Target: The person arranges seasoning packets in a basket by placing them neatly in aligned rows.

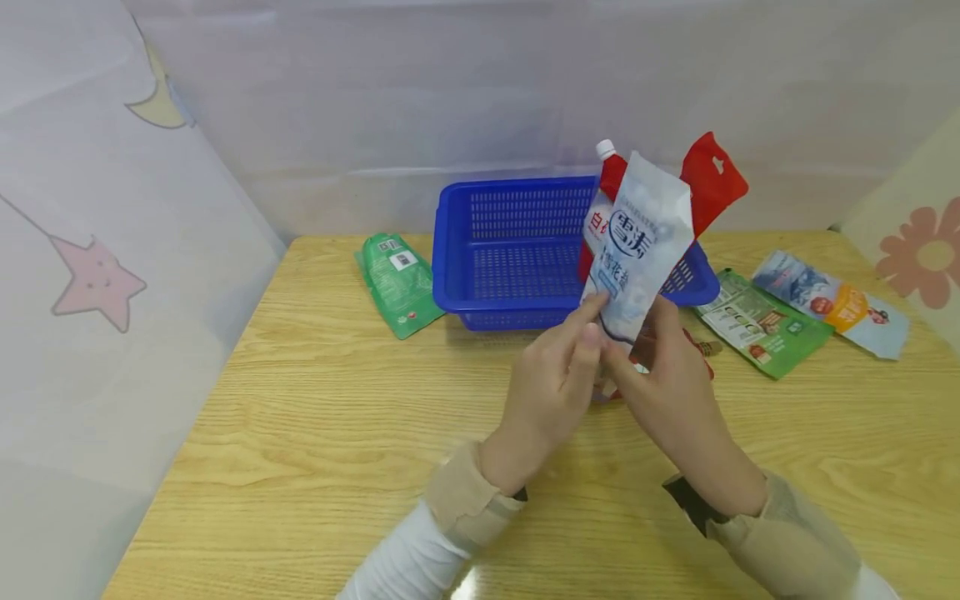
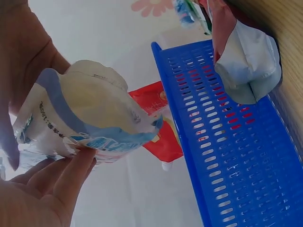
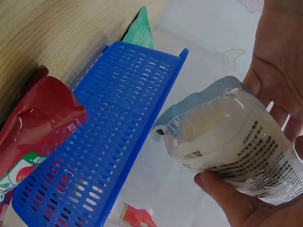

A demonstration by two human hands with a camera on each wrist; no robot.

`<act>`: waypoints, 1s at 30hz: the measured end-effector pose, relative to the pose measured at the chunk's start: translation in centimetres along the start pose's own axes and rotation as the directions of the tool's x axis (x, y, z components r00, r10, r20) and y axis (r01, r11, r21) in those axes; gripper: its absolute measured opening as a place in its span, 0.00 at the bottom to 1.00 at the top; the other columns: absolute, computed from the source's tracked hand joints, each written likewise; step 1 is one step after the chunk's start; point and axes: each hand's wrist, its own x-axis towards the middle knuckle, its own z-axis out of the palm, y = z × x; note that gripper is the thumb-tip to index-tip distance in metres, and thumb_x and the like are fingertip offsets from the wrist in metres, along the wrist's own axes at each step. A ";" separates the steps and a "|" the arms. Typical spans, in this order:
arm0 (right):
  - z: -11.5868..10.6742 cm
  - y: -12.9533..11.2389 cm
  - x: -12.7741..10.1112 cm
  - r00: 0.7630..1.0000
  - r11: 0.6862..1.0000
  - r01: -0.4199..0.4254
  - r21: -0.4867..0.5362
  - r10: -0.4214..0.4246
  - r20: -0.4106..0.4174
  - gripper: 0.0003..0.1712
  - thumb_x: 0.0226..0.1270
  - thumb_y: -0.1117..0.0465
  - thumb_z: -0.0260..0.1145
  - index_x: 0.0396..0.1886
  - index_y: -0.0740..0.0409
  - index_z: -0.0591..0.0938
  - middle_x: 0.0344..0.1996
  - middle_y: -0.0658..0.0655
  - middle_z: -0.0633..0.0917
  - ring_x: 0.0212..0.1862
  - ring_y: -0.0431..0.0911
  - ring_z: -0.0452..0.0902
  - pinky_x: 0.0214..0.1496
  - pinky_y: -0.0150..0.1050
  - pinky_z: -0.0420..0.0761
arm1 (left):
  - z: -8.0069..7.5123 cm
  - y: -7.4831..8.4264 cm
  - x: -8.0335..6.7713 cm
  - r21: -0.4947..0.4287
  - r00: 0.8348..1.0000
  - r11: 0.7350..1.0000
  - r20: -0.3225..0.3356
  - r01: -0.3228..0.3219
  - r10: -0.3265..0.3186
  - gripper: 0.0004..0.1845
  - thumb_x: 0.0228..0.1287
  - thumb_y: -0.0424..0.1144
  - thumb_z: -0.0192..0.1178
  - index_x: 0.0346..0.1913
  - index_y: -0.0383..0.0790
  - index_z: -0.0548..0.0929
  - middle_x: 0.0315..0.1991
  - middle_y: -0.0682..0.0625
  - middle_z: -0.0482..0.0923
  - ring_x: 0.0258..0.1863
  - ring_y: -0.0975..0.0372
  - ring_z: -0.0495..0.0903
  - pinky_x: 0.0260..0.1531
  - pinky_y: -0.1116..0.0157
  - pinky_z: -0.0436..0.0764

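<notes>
Both hands are meeting over the middle of the wooden table (image 1: 315,400), clamped on the lower end of one white and blue pouch (image 1: 642,250) and holding it upright just in front of the blue basket (image 1: 510,250). The left hand (image 1: 551,387) is pinching the pouch's bottom edge from the left with thumb and fingertips, while the right hand (image 1: 667,387) is gripping the same end from the right, its fingers curling behind the packet. Behind the pouch one red spouted pouch (image 1: 708,179) with a white cap is standing tilted against the basket's right wall. One basket is sitting on the table, slotted all over. One green packet (image 1: 397,283) is lying flat just left of the basket. Right of the basket, two more packets are lying side by side: one green printed packet (image 1: 761,321) and one pale blue and orange packet (image 1: 832,304) beyond it. One small red item is peeking out under the right hand, too hidden to identify.
</notes>
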 end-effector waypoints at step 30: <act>-1.6 0.7 0.9 0.984 0.976 0.101 0.195 -0.069 -0.167 0.32 0.69 0.70 0.54 0.70 0.50 0.59 0.56 0.40 0.74 0.54 0.28 0.74 0.49 0.17 0.75 | 0.9 0.2 -0.4 0.060 0.994 0.994 0.068 -0.086 0.082 0.22 0.76 0.40 0.39 0.67 0.36 0.69 0.65 0.43 0.72 0.67 0.59 0.70 0.67 0.69 0.67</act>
